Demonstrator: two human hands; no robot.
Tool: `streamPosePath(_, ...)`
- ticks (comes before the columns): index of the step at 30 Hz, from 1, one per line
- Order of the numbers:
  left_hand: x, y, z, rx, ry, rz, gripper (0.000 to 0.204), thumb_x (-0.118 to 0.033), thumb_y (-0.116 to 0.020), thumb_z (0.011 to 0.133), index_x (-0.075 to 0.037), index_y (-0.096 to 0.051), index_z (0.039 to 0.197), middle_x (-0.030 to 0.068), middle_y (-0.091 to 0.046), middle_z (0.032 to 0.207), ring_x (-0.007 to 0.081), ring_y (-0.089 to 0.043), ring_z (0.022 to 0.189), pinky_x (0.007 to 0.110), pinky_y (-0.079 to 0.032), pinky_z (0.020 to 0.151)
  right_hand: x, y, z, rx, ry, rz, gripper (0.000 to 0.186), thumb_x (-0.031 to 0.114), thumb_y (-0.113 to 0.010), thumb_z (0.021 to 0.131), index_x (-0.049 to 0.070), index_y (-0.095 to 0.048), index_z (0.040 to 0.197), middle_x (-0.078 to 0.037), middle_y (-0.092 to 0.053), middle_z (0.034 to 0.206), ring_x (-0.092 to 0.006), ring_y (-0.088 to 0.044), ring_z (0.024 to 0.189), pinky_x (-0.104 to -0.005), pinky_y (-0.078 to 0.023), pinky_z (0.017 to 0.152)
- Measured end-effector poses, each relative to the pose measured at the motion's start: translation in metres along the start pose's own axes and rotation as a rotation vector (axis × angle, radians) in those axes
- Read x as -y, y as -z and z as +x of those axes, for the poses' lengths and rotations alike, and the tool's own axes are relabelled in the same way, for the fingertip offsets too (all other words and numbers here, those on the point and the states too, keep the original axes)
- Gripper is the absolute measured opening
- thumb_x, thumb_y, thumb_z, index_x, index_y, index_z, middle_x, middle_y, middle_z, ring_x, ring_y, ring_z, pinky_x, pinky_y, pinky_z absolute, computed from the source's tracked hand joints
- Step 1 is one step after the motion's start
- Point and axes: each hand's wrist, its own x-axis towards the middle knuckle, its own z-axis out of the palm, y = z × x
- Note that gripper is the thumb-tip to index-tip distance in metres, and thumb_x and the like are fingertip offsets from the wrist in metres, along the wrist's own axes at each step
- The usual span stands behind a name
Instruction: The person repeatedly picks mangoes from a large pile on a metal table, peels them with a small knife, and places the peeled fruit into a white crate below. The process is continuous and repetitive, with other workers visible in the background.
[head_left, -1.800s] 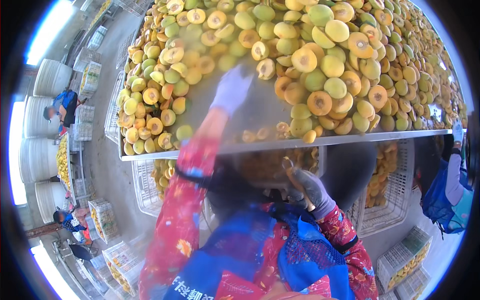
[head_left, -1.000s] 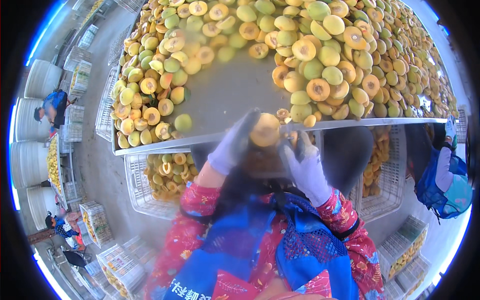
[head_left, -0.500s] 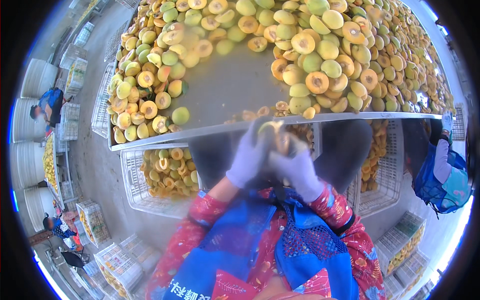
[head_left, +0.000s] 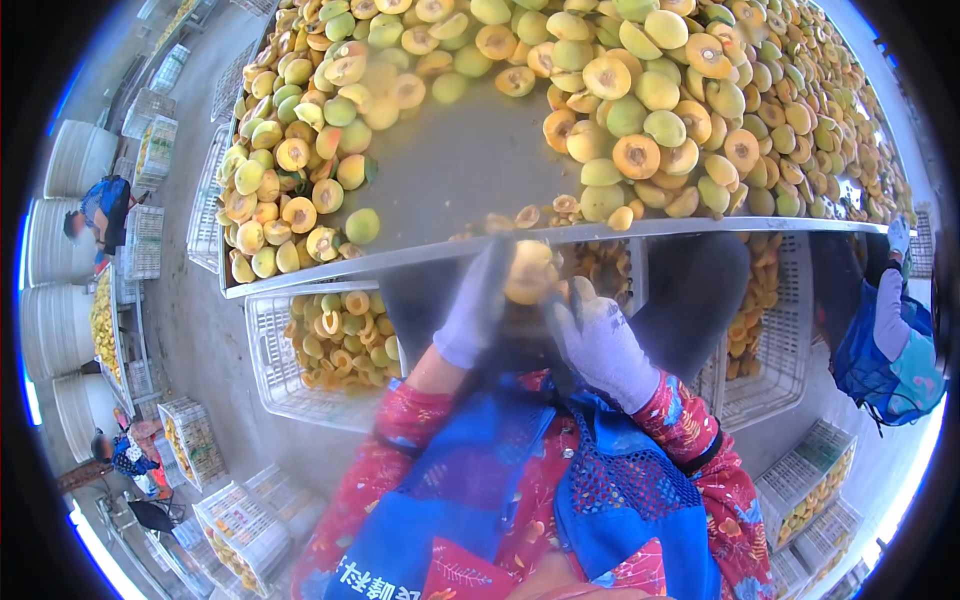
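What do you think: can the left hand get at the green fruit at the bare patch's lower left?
Probably yes: only the metal rim and grey tabletop seem to separate the left hand from the green fruit, though it appears to hold a yellow fruit.

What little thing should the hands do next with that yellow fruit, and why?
I'd probably bring the right hand in to the yellow fruit. The left hand holds it on the person's side of the metal table edge, and the right hand is close by.
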Motion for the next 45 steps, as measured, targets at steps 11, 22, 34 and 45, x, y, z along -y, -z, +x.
streamPosePath(11,0.03,-0.019,0.0,-0.287,-0.274,0.51,0.031,-0.019,-0.05,0.103,0.004,-0.06,0.123,0.0191,-0.07,0.094,0.0331,-0.069,0.081,0.04,-0.056,0.078,-0.014,0.0,0.007,0.141,-0.02,0.099,0.034,0.012,-0.062,0.087,-0.007,-0.057,0.115,-0.024,-0.066,0.091,-0.0323,-0.069,0.083,-0.0367,-0.053,0.066)
streamPosePath(22,0.023,-0.023,-0.003,-0.226,-0.37,0.87,0.02,-0.017,-0.057,0.098,-0.002,-0.063,0.109,0.0229,-0.069,0.099,0.0426,-0.068,0.092,0.047,-0.055,0.076,-0.03,0.003,0.007,0.391,-0.596,0.878,0.04,0.0,-0.064,0.084,-0.004,-0.06,0.124,-0.008,-0.067,0.108,-0.0134,-0.065,0.093,-0.0289,-0.055,0.079)
streamPosePath(34,0.028,-0.006,-0.007,0.068,-0.488,0.785,0.029,-0.023,-0.054,0.101,-0.001,-0.063,0.117,0.0222,-0.068,0.112,0.0403,-0.067,0.101,0.044,-0.055,0.087,0.007,0.027,0.003,0.552,-0.912,1.343,0.007,0.006,-0.063,0.092,0.009,-0.056,0.094,0.005,-0.046,0.07,-0.0059,-0.041,0.053,-0.0232,-0.035,0.05)
streamPosePath(45,0.026,0.009,0.01,0.278,-0.172,0.936,0.032,-0.024,-0.056,0.099,-0.001,-0.062,0.12,0.0195,-0.065,0.12,0.0372,-0.065,0.107,0.045,-0.053,0.09,-0.014,0.008,0.003,0.51,-0.819,1.097,0.016,0.01,-0.065,0.09,0.006,-0.057,0.103,0.003,-0.052,0.072,-0.0076,-0.049,0.056,-0.023,-0.041,0.051)
